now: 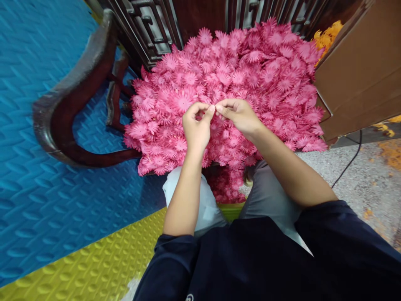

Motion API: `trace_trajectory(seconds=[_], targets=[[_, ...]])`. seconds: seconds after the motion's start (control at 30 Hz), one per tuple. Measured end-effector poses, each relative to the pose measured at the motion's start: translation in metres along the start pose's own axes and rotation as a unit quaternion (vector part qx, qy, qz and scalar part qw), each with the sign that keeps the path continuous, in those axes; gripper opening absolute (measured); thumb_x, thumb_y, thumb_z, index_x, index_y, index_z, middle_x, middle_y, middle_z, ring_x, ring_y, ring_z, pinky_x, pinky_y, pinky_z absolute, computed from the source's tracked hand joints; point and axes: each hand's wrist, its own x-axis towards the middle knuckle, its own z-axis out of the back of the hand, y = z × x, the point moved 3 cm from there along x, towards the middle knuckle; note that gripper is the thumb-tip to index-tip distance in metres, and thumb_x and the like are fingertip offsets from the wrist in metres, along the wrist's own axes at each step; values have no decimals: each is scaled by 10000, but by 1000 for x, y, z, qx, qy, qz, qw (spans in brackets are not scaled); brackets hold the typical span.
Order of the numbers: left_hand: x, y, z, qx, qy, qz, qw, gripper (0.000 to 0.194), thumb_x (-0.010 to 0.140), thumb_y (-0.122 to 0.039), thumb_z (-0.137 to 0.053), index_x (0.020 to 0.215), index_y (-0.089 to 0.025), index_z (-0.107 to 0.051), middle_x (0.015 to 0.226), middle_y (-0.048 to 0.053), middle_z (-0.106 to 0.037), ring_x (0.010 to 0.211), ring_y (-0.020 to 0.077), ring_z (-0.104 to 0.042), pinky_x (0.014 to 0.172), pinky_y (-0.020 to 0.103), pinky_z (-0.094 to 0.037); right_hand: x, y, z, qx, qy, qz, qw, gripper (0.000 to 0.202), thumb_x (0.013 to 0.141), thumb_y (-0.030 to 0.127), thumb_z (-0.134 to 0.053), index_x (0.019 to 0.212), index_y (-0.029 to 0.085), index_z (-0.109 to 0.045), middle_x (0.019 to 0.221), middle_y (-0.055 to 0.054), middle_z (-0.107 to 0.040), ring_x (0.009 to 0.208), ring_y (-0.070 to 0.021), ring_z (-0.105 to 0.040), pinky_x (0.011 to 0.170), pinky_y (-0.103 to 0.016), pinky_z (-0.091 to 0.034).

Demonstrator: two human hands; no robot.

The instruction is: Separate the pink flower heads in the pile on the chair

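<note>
A large heap of pink artificial flower pieces (238, 79), thin discs with fringed petals, spreads out in front of me. Over the middle of it, my left hand (198, 125) and my right hand (239, 115) meet at the fingertips. Thumb and forefinger are pinched on each hand. Whatever lies between the fingertips is too small to make out. Just behind my left hand's knuckles shows a larger, brighter pink flower (184, 101); whether my fingers hold it I cannot tell.
A dark curved wooden armrest (59, 113) stands at left over blue textured matting (25, 184). Carved dark wood panels (200, 16) back the heap. At right are a cardboard box (360, 71), orange pieces (327, 37) and a black cable (351, 161). More pink pieces (227, 186) lie between my knees.
</note>
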Motion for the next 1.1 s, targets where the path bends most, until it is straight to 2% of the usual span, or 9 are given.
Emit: trace_trajectory(seconds=[0.23, 0.37, 0.53, 0.83, 1.0, 1.1], targets=[[0, 4, 1, 9, -15, 6, 1000, 132, 798, -225, -658, 669, -215, -627, 672, -34, -636, 647, 104, -560, 663, 242, -447, 1, -4, 0, 16, 18, 24, 999, 431, 600, 587, -754, 672, 176, -643, 691, 6, -618, 660, -91, -525, 647, -227, -440], [0, 4, 0, -26, -6, 8, 1000, 142, 805, -314, -663, 707, -211, -656, 715, -19, -669, 676, 110, -591, 694, 245, -468, 4, -9, 3, 28, 33, 47, 998, 449, 626, 596, -731, 694, 160, -645, 718, -3, -625, 684, -85, -534, 651, -223, -445], [0, 1, -2, -46, 9, 6, 999, 206, 776, -409, -688, 728, -209, -683, 762, -1, -702, 705, 116, -619, 723, 247, -489, 7, -14, 7, 34, 24, 50, 998, 461, 639, 592, -720, 745, 147, -660, 732, -9, -631, 714, -91, -552, 655, -221, -448], [1, -2, 0, -52, 11, 2, 999, 191, 765, -390, -700, 703, -210, -694, 722, -6, -696, 665, 111, -598, 689, 243, -474, 8, -13, 9, 29, 34, 51, 998, 426, 642, 564, -734, 745, 157, -659, 736, -5, -638, 721, -91, -552, 675, -235, -454], [0, -4, 0, -39, 7, 10, 999, 297, 794, -462, -652, 637, -211, -639, 639, -15, -632, 649, 114, -564, 650, 239, -449, 9, -14, 10, 12, 36, 59, 998, 442, 659, 595, -704, 755, 167, -656, 742, -6, -638, 742, -98, -563, 685, -243, -462], [-1, -5, -1, -32, 7, 17, 999, 317, 822, -450, -620, 618, -207, -603, 600, -17, -581, 624, 114, -537, 621, 237, -430, 10, -17, 11, -1, 32, 61, 998, 453, 666, 608, -690, 766, 168, -654, 745, -9, -639, 750, -105, -570, 687, -247, -466]])
